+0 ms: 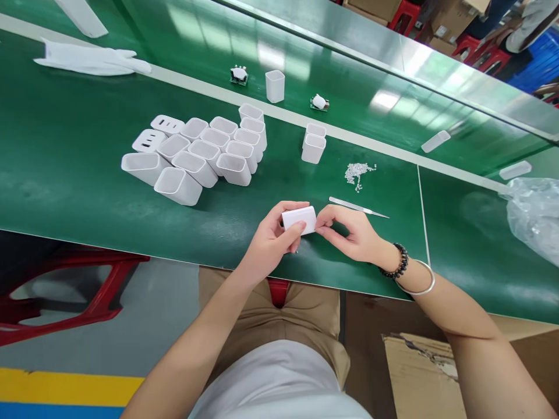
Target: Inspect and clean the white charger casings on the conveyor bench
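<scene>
My left hand is closed around a white plastic charger housing, held on its side just above the green bench near its front edge. At the housing's right end, my right hand has thumb and forefinger pinched together; whatever lies between the fingertips is too small to make out. Metal tweezers lie just beyond my right hand. Farther back is a small heap of tiny clear pieces. Two upright white housings stand behind my hands.
Left of my hands stand several open white housings, two with slotted faces. Behind them are a circuit board, another board and a lone housing. A white glove lies far left, a plastic bag far right.
</scene>
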A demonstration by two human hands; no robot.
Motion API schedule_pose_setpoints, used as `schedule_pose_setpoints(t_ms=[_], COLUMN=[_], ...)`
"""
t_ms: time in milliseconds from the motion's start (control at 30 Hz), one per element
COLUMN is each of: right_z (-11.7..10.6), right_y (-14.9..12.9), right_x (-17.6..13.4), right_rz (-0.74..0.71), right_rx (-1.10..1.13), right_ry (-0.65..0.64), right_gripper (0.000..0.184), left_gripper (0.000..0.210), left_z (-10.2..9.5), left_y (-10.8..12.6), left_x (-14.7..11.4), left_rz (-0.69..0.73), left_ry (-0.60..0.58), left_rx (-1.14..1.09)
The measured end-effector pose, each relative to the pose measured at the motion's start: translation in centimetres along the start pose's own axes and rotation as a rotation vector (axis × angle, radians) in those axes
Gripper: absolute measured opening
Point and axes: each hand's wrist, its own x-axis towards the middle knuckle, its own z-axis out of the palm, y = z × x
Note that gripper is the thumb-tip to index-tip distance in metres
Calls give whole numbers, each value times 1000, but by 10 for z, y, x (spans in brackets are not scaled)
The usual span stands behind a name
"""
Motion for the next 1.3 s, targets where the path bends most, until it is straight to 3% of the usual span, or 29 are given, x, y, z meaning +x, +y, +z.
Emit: schedule_pose_setpoints(t_ms=[100,200,333,433,700,933,1100,1300], right_z=[3,7,18,31,51,52,51,36], right_y=[2,0,-13,-20,-17,-15,-13,-13], right_x=[0,-2,-4,-6,-11,-10,-5,2], right_rz=[49,71,93,124,46,-32,-168,-224], right_rx=[-40,-83,-6,1,-170,-278,-451,-522], right_ry=[69,127,-75,-188,-183,-227,-235,-243], right_gripper=[4,2,5,10,9,19,26,30], left_gripper=[30,32,32,31,32,33,44,41], left_z=[1,-2,-6,-7,-5,-5,-6,-6], left_y=[0,-4,-8,-9,-8,-6,-3,0], left_x=[3,5,4,3,3,3,2,1], left_rz=[25,124,235,245,227,206,143,121], left_ry=[80,245,377,377,351,326,280,246], left_rx=[19,12,-57,-96,-105,-107,-107,-36])
